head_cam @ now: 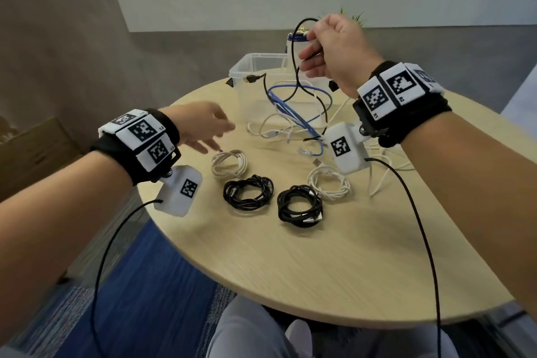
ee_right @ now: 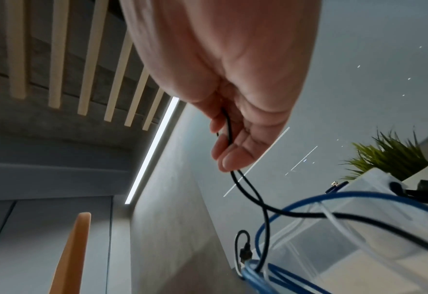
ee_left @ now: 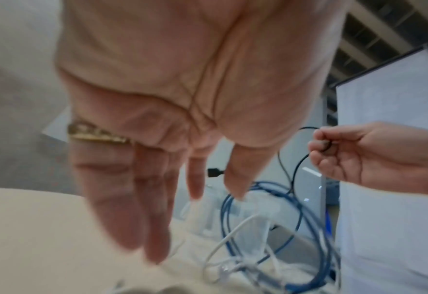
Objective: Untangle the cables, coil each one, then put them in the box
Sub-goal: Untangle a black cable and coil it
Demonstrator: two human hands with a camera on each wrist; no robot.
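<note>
My right hand point(head_cam: 334, 49) is raised above the clear plastic box point(head_cam: 247, 67) and pinches a thin black cable point(head_cam: 296, 67) that hangs in a loop; the right wrist view shows the black cable point(ee_right: 235, 179) running out from under my fingers point(ee_right: 233, 157). The cable drops into a tangle of blue cable point(head_cam: 302, 113) and white cables point(head_cam: 270, 131) in front of the box. Its USB plug point(head_cam: 252, 79) sticks out to the left. My left hand point(head_cam: 206, 131) hovers open over the table, fingers point(ee_left: 132, 199) straight and empty. Two black coils point(head_cam: 248, 192) point(head_cam: 299, 206) and two white coils point(head_cam: 229, 164) point(head_cam: 329, 183) lie in a row.
The round wooden table point(head_cam: 319, 256) has its edge close to my lap. A potted plant point(head_cam: 353, 16) and a white cup point(head_cam: 293, 43) stand behind the box. A cardboard box point(head_cam: 32, 148) sits on the floor at left. Black sensor leads hang from both wrists.
</note>
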